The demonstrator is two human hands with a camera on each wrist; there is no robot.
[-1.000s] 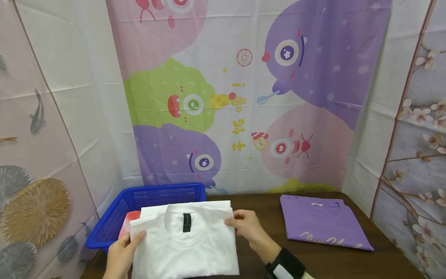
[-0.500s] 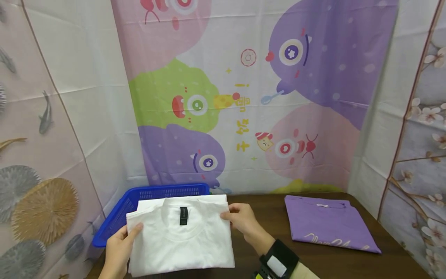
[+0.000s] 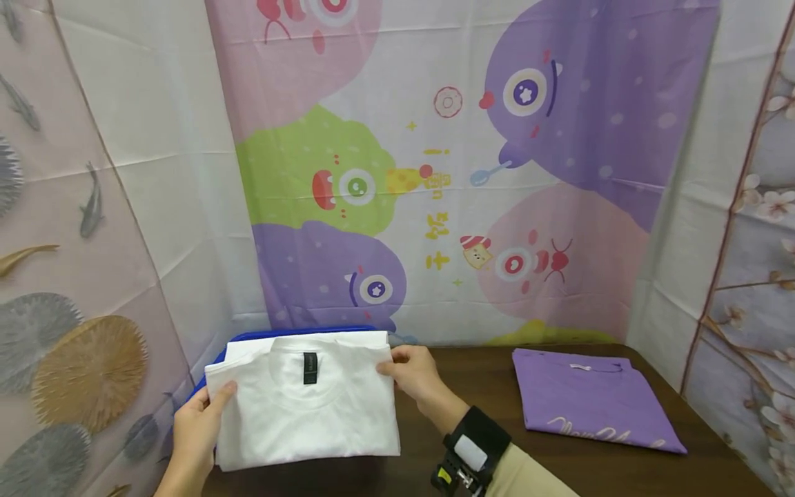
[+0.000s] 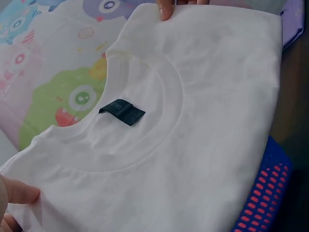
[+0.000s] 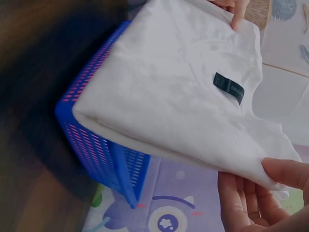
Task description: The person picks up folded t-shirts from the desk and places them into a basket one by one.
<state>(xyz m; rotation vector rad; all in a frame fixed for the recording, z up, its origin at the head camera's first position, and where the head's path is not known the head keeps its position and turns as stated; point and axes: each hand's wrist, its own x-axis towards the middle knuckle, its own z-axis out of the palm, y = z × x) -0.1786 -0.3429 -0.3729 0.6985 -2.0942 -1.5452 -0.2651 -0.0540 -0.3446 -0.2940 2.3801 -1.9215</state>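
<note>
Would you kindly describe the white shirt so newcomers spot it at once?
Over the brown table, find the left hand and right hand. Between them is the folded white shirt, its colour and black neck label setting it apart from the purple shirt.

Head view evenly lit, soft, source out of frame; backdrop (image 3: pixel 410 62) bright, table (image 3: pixel 472 376) dark. White shirt (image 3: pixel 310 428) brightest, folds faintly shaded; label (image 3: pixel 310 368) print illegible. Edges lean wide-angle toward 3 and 9 o'clock. Wrist views dimmer, greyer, softer; right wrist's murkiest around 9 o'clock.
</note>
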